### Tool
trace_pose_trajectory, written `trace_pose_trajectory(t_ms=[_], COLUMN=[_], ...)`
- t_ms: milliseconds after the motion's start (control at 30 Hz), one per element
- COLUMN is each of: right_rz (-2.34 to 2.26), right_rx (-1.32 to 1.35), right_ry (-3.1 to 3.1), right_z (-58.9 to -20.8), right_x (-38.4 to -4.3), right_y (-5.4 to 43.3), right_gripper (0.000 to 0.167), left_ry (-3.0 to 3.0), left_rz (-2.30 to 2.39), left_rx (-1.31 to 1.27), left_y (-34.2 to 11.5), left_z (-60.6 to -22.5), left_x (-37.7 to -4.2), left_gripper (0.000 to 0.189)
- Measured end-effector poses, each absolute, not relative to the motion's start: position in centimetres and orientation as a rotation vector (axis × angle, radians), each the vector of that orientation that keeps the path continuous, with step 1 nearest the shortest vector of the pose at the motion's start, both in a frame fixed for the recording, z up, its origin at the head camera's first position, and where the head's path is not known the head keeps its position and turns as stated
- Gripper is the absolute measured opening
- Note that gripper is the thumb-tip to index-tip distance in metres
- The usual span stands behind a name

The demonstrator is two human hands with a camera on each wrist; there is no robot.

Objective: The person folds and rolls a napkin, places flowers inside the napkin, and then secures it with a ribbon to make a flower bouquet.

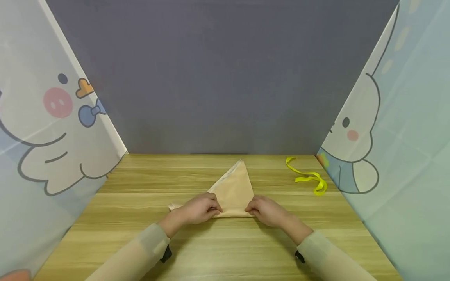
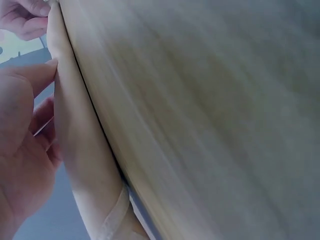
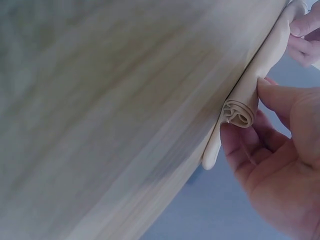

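Observation:
A beige cloth lies on the table, its far part tapering to a point away from me. Its near edge is wound into a roll. My left hand pinches the roll toward its left, and a loose corner of cloth sticks out beyond that wrist. At the other end, my right hand holds the roll between thumb and fingers. Spiral layers show at the roll's end in the right wrist view, with a flat flap of cloth under it.
A yellow ribbon lies loosely curled at the back right of the wooden table. A grey panel stands along the back edge. Cartoon-printed sheets rise at the left and right sides.

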State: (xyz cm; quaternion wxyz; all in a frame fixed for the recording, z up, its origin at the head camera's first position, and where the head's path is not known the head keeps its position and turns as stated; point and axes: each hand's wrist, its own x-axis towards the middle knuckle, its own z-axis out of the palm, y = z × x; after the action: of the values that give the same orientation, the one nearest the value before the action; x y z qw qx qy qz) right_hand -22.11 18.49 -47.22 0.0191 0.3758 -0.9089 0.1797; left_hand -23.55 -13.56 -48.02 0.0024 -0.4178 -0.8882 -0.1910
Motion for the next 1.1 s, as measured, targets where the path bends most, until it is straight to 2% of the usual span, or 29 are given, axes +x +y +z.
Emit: trace_pose_trajectory(t_ms=[333,533,833,1100], right_rz=[0.515,0.605,0.664,0.659], right_rx=[1.165,1.155,1.203,1.171], right_ry=[-2.778,-2.898,-2.886,-2.883], right_z=[-47.1,-46.9,-46.8,-46.6], right_x=[-21.8,-21.8,-22.2,-22.6], right_y=[18.7,18.9,19.2,19.1], right_gripper=[0.014,0.023,0.023,0.02], left_ry=[-2.754,-2.767,-2.699,-2.879], left_rz=[-0.435,-0.421,-0.582,-0.825], left_rx=[-1.354,-1.371,-1.444,-1.299], left_y=[-12.9,-13.0,-13.3,-13.9], left_z=[-47.0,-47.2,-47.7,-48.0], left_x=[-22.7,-22.8,-23.6,-24.2], left_gripper=[0.016,0.016,0.014,0.019])
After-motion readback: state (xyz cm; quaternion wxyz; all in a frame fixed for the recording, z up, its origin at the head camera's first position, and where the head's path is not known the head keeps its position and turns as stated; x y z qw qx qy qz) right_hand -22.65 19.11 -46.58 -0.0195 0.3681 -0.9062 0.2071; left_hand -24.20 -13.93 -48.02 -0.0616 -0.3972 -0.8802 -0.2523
